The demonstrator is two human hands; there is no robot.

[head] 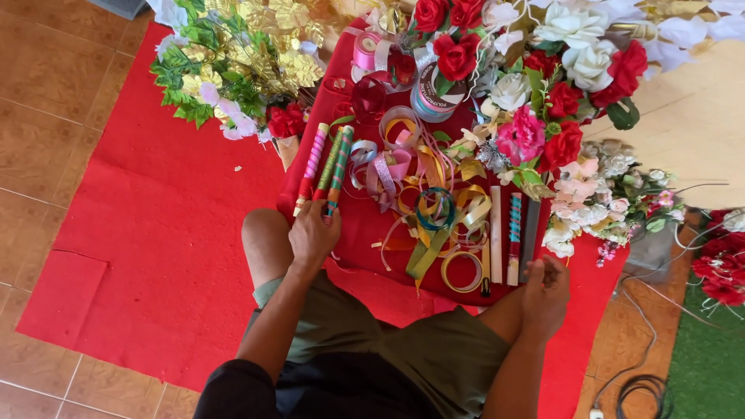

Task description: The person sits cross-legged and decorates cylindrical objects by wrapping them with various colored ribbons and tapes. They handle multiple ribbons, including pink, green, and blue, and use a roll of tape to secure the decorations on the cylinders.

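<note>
Seen from above, a person sits on a red carpet (155, 233) laid over a brown tiled floor (39, 101), knees apart. The left hand (312, 233) rests on the near ends of three ribbon-wrapped sticks (326, 167), one pink, two green and red, lying side by side and pointing away; its fingers (306, 213) curl over the ends, though whether they truly grip is unclear. The right hand (545, 291) lies on the right knee, fingers loosely bent, holding nothing visible. Just beyond it lie three more sticks (512, 233): one cream, one banded teal and red, one dark. Between the two groups sits a tangle of loose ribbon (423, 209) in gold, pink, green and teal. Further off are ribbon spools (423, 89), artificial red, white and pink flowers (543, 93), and a bunch of green and gold leaves (233, 54) at the upper left. Dark cables (640, 380) trail at the lower right
</note>
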